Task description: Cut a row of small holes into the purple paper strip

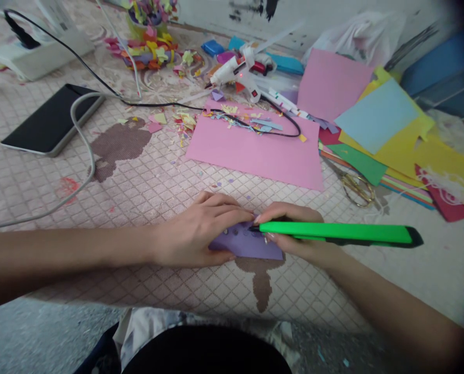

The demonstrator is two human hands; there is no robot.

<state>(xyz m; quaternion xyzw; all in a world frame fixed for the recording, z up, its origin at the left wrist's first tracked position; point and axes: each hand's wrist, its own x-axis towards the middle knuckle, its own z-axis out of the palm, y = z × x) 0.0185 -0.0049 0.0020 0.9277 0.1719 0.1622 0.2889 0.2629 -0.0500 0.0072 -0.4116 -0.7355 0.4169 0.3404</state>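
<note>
A small piece of purple paper (259, 249) lies on the tablecloth near the front edge, with a row of small round marks on it. My left hand (201, 228) lies over its left part, fingers stretched out and pressing it down. My right hand (294, 223) is closed around a long green pen (333, 232) with a black end. The pen's dark tip touches or nearly touches the paper beside the marks. Part of the paper is hidden under both hands.
Beyond the hands is pink paper (255, 156) with paper scraps and a black cable. Behind it stands a white glue gun (235, 72). Gold-handled scissors (356, 189) and coloured sheets (376, 117) lie right. A black-screened phone (53, 119), grey cable and power strip (29, 57) are left.
</note>
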